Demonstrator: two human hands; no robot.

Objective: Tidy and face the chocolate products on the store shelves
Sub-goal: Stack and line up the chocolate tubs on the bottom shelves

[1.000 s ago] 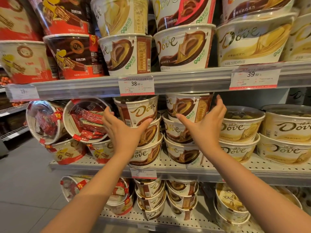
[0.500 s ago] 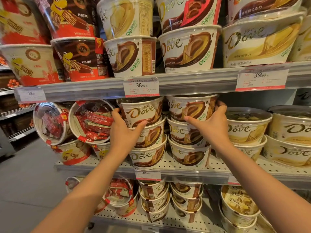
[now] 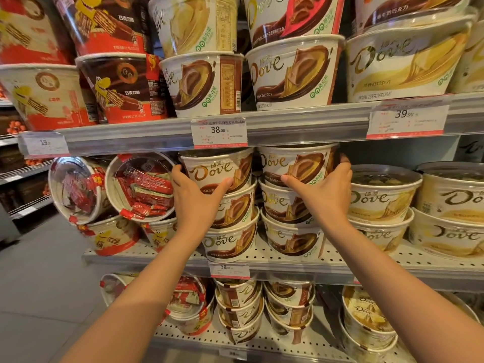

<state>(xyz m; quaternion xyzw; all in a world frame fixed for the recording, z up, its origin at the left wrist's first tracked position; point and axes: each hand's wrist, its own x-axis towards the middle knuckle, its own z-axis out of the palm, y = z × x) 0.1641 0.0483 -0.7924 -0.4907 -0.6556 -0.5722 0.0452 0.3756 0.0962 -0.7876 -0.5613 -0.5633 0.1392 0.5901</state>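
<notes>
Tubs: two stacks of brown Dove tubs, mid shelf [image 3: 288, 265], three high each, side by side, just under the upper shelf edge [image 3: 301, 124]. Left hand [image 3: 195, 200] grips the top left tub [image 3: 217, 169]: thumb across its lower front, fingers curled round its left side. Right hand [image 3: 323, 191] grips the top right tub [image 3: 296, 163]: thumb on lower front, fingers wrapped round its right side, tips at the rear edge. So each tub sits up and fwd of its palm, hands on the outer flanks, both equally near.

Axis vertical for both tubs; top left one leans a bit fwd. Logos face out, left one reads full, right one sits turned slightly w/ swirl centred. Judgement: next move prob a small twist about the vertical axis or a push back to square them on the stacks.

Surface: perforated metal, flat. Room is tight: v little gap overhead to the price tag [image 3: 219, 132], tipped red tubs [image 3: 141, 187] just beside on the left, gold Dove tubs [image 3: 379, 195] just beside on the right. Risk: top tubs rest on lids only, could slide off.
</notes>
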